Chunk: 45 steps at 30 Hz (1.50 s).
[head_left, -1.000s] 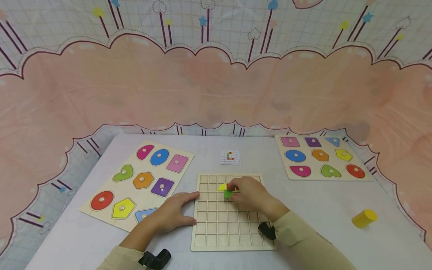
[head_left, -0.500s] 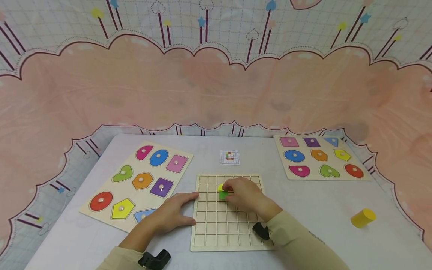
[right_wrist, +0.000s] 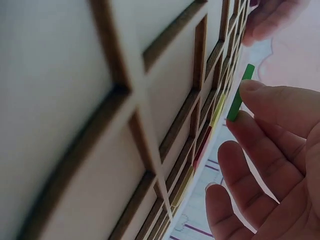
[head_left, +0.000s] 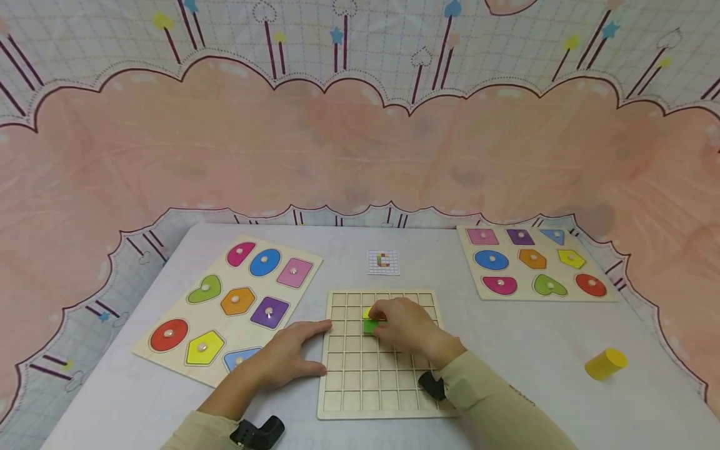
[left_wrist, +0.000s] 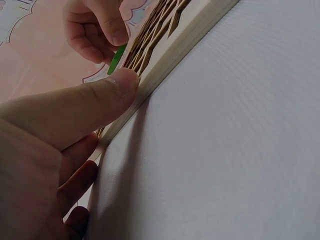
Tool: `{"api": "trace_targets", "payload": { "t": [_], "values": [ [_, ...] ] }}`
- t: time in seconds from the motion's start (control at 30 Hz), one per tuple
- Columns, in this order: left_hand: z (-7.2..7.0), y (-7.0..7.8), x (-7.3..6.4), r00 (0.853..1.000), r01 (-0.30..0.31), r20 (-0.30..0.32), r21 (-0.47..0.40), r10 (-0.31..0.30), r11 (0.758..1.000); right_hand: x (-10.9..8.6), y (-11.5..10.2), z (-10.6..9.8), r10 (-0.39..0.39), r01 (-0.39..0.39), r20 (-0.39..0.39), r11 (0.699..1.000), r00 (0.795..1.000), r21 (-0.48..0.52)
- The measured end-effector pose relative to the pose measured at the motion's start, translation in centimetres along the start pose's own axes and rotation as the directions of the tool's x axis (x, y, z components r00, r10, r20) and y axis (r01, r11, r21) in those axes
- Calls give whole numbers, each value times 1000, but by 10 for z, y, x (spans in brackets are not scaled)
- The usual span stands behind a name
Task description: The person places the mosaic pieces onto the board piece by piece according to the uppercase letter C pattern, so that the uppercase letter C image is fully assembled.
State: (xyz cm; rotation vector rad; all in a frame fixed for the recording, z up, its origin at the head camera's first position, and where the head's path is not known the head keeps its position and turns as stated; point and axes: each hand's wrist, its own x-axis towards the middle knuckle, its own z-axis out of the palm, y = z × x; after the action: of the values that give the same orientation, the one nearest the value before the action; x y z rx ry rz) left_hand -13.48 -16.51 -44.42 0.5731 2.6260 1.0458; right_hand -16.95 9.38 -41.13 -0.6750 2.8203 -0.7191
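Note:
My right hand [head_left: 410,328] pinches a small green square tile [head_left: 369,326] between thumb and fingertip, over the upper part of a wooden grid board [head_left: 388,381]. In the right wrist view the green tile [right_wrist: 240,95] stands on edge, apart from the grid. A yellow tile [head_left: 367,312] lies in a cell just beyond it. The right wrist view also shows a red tile [right_wrist: 202,145] and a second yellow one [right_wrist: 182,185] in the grid; the hand covers these in the head view. My left hand [head_left: 287,359], fingers spread, touches the board's left edge with its thumb.
Beyond the board lies a small pattern card [head_left: 384,262]. Knobbed shape-puzzle boards lie at the left [head_left: 185,294] and back right [head_left: 512,294]. A yellow cylinder [head_left: 605,364] lies at the right. A patterned cloth [head_left: 360,150] hangs behind the table.
My right hand has shifted slightly left with the green tile. The red tile, partly seen a second ago, is now hidden in the head view. My left hand stays put.

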Motion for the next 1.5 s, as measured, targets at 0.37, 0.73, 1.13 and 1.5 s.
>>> {"api": "trace_targets", "payload": {
  "t": [0.37, 0.73, 1.13, 1.5],
  "values": [
    [-1, 1, 0, 1000, 1, 3, 3, -1, 1000, 3, 0, 1, -1, 1, 20, 1000, 1000, -23],
    [-1, 2, 0, 1000, 6, 1, 1, -6, 1000, 4, 3, 3, -13, 13, 18, 1000, 1000, -7],
    [-1, 1, -1, 1000, 6, 3, -3, -6, 1000, 4, 2, 5, -17, 17, 1, 1000, 1000, -12],
    [-1, 0, -2, 1000, -6, 7, 4, 6, 1000, 3, 0, 5, -10, 10, 6, 1000, 1000, -15]
  ]
}}
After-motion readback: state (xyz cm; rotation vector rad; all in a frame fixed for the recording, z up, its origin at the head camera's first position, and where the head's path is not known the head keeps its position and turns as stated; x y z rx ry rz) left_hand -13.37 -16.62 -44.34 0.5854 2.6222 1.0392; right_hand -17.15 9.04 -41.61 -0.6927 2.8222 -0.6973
